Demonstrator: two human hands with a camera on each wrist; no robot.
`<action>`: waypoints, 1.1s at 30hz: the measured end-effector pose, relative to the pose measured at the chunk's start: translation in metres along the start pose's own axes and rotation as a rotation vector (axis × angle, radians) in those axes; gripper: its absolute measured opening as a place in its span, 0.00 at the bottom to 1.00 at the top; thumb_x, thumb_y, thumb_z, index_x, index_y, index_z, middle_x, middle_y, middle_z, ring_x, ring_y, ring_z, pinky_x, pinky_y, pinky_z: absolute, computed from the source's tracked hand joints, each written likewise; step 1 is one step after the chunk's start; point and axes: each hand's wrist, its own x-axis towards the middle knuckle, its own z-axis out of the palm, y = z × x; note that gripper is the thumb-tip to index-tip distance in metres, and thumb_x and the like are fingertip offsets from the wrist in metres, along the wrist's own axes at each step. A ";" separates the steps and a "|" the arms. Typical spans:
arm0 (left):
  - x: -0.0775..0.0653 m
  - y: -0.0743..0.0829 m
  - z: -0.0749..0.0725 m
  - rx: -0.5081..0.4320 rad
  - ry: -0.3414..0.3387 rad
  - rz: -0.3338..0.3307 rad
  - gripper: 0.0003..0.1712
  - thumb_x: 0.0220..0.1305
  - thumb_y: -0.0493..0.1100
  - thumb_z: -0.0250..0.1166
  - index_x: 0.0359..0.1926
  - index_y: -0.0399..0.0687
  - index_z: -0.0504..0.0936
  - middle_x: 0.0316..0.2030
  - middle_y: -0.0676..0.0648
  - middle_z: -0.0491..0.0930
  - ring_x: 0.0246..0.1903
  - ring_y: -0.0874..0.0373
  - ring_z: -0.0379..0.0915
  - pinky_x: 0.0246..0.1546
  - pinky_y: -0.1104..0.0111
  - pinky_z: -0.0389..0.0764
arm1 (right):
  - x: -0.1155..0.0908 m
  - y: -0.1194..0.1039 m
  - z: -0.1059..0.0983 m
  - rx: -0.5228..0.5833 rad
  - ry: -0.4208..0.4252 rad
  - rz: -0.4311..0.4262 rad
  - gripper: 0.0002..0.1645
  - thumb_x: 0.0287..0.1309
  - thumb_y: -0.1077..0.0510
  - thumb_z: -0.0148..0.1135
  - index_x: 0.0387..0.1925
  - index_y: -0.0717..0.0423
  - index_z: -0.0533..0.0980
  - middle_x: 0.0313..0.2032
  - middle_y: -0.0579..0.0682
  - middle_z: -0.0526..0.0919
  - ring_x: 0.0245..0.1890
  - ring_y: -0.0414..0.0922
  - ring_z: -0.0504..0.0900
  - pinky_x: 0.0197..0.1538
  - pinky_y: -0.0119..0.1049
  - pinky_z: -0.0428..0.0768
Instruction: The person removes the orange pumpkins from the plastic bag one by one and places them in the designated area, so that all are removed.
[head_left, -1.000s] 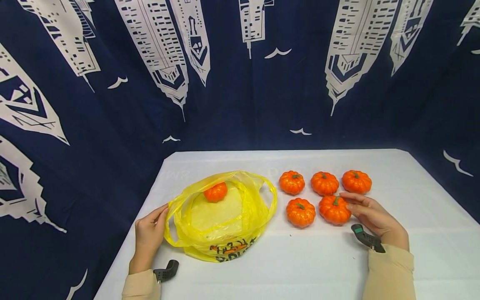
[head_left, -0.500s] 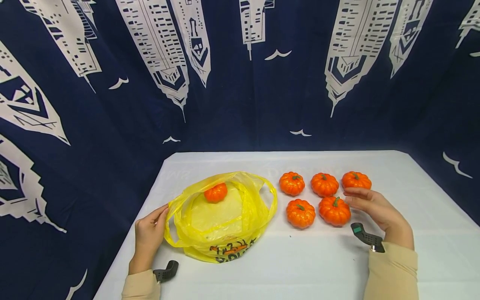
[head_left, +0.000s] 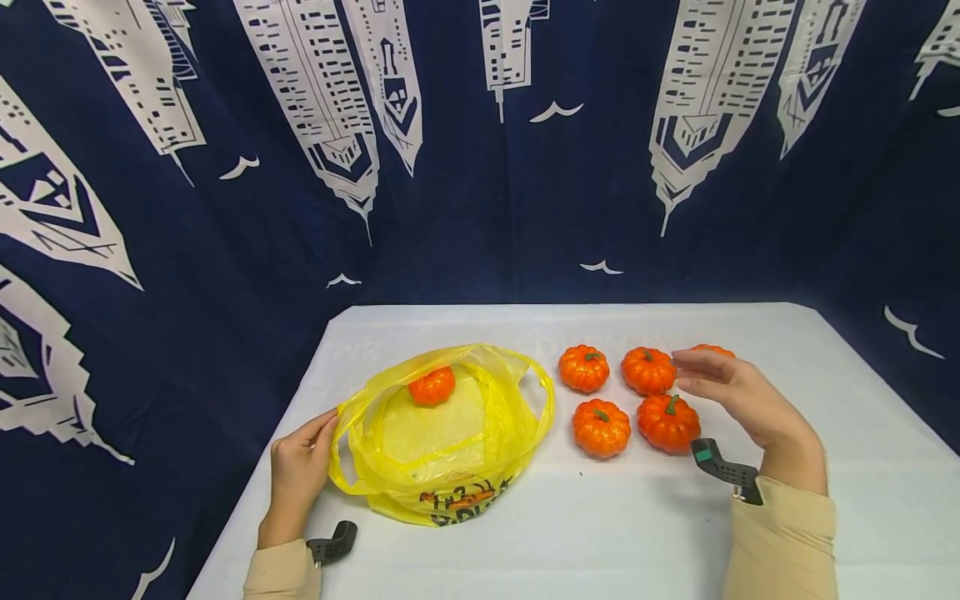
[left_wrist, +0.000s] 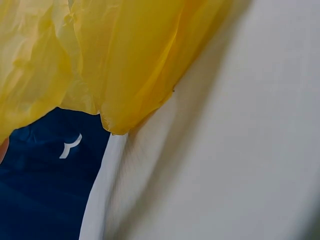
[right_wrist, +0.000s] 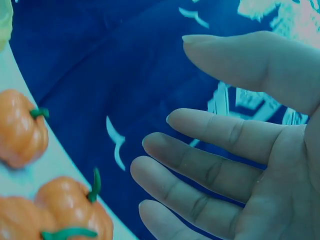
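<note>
A yellow plastic bag (head_left: 442,433) lies with its mouth spread wide on the left half of the table, a small orange pumpkin (head_left: 431,386) inside it near the far rim. The left hand (head_left: 298,458) pinches the bag's left edge between thumb and fingers. Above the pumpkins on the right, the right hand (head_left: 738,396) hovers with fingers extended, holding nothing. It partly hides the back-right pumpkin (head_left: 712,350). Nearest to its fingertips is the back-middle pumpkin (head_left: 648,372); the front-right pumpkin (head_left: 669,423) sits just below. In the right wrist view the palm and spread fingers (right_wrist: 200,200) show.
Two more pumpkins stand between the bag and the right-hand group: a back-left pumpkin (head_left: 583,368) and a front-left pumpkin (head_left: 602,428). All rest on a white-covered table (head_left: 585,533). A dark blue curtain (head_left: 465,208) with white buildings hangs behind it.
The right hand has let go of the front-right pumpkin and moved up and away over the back row, now covering much of the back-right pumpkin. The left hand and bag have stayed put.
</note>
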 end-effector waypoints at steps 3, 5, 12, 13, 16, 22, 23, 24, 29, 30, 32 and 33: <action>0.000 0.000 0.001 0.002 0.004 0.008 0.11 0.50 0.24 0.73 0.37 0.33 0.89 0.33 0.37 0.89 0.37 0.69 0.81 0.40 0.93 0.71 | 0.001 -0.011 0.005 -0.020 -0.018 -0.050 0.34 0.70 0.51 0.60 0.68 0.67 0.66 0.63 0.58 0.75 0.49 0.25 0.79 0.65 0.43 0.76; 0.000 0.000 0.001 0.000 0.003 0.009 0.11 0.50 0.24 0.73 0.37 0.33 0.89 0.33 0.37 0.89 0.37 0.71 0.80 0.40 0.93 0.71 | 0.003 -0.016 0.009 -0.027 -0.035 -0.069 0.33 0.70 0.53 0.59 0.68 0.67 0.66 0.64 0.64 0.75 0.48 0.27 0.81 0.56 0.27 0.77; 0.001 0.002 0.000 -0.006 -0.003 0.012 0.11 0.51 0.24 0.73 0.37 0.32 0.89 0.33 0.36 0.89 0.37 0.70 0.81 0.40 0.93 0.71 | 0.010 -0.027 0.024 0.022 -0.104 -0.087 0.31 0.69 0.55 0.61 0.66 0.67 0.68 0.63 0.69 0.75 0.51 0.29 0.81 0.52 0.21 0.77; 0.001 0.002 0.000 -0.006 -0.002 0.012 0.11 0.51 0.24 0.73 0.37 0.32 0.89 0.32 0.36 0.89 0.37 0.70 0.81 0.40 0.93 0.71 | 0.011 -0.029 0.027 0.039 -0.116 -0.094 0.30 0.68 0.55 0.61 0.66 0.67 0.68 0.62 0.68 0.76 0.51 0.31 0.81 0.52 0.22 0.78; 0.001 0.003 0.000 -0.005 -0.002 0.005 0.11 0.51 0.24 0.73 0.37 0.32 0.89 0.32 0.36 0.89 0.37 0.72 0.80 0.40 0.93 0.71 | 0.017 -0.033 0.035 0.080 -0.158 -0.122 0.30 0.67 0.57 0.62 0.65 0.67 0.69 0.60 0.65 0.78 0.53 0.35 0.82 0.53 0.23 0.80; 0.000 0.002 -0.002 0.002 -0.007 -0.016 0.11 0.51 0.24 0.73 0.38 0.33 0.89 0.33 0.37 0.89 0.36 0.62 0.85 0.41 0.93 0.70 | 0.028 -0.042 0.055 0.110 -0.235 -0.177 0.29 0.65 0.59 0.64 0.64 0.68 0.70 0.60 0.66 0.77 0.52 0.37 0.82 0.53 0.28 0.82; 0.000 0.002 -0.002 0.001 -0.007 -0.018 0.12 0.51 0.24 0.73 0.38 0.33 0.89 0.33 0.37 0.89 0.36 0.58 0.86 0.41 0.93 0.70 | 0.030 -0.044 0.058 0.116 -0.250 -0.188 0.29 0.65 0.59 0.64 0.64 0.68 0.70 0.60 0.67 0.77 0.52 0.38 0.82 0.53 0.28 0.82; 0.000 0.002 -0.003 -0.002 -0.005 -0.023 0.12 0.51 0.24 0.73 0.39 0.34 0.89 0.33 0.37 0.89 0.36 0.57 0.87 0.41 0.93 0.71 | 0.031 -0.045 0.061 0.126 -0.268 -0.195 0.29 0.65 0.59 0.64 0.64 0.68 0.70 0.61 0.66 0.76 0.53 0.39 0.82 0.53 0.28 0.82; 0.001 0.003 -0.002 -0.021 -0.006 -0.035 0.11 0.54 0.25 0.72 0.39 0.34 0.89 0.34 0.37 0.89 0.37 0.59 0.85 0.41 0.93 0.72 | 0.039 -0.053 0.076 0.126 -0.340 -0.239 0.29 0.64 0.60 0.65 0.64 0.66 0.71 0.62 0.64 0.76 0.60 0.50 0.79 0.56 0.28 0.80; 0.001 0.002 -0.002 -0.022 -0.008 -0.036 0.10 0.54 0.25 0.72 0.39 0.34 0.89 0.34 0.37 0.89 0.37 0.62 0.84 0.41 0.93 0.72 | 0.040 -0.055 0.079 0.125 -0.353 -0.242 0.29 0.63 0.60 0.65 0.64 0.65 0.71 0.62 0.63 0.76 0.61 0.54 0.78 0.57 0.28 0.80; 0.001 0.001 -0.001 -0.024 -0.011 -0.035 0.10 0.54 0.25 0.72 0.39 0.34 0.89 0.34 0.37 0.89 0.38 0.64 0.83 0.40 0.93 0.72 | 0.044 -0.059 0.087 0.121 -0.372 -0.246 0.30 0.63 0.59 0.66 0.64 0.64 0.71 0.63 0.63 0.76 0.63 0.60 0.75 0.58 0.27 0.78; 0.001 0.001 -0.001 -0.025 -0.010 -0.033 0.10 0.54 0.25 0.72 0.39 0.34 0.89 0.34 0.37 0.89 0.38 0.64 0.83 0.40 0.92 0.72 | 0.045 -0.061 0.091 0.127 -0.383 -0.246 0.29 0.63 0.59 0.66 0.64 0.63 0.72 0.63 0.63 0.76 0.64 0.62 0.74 0.59 0.27 0.78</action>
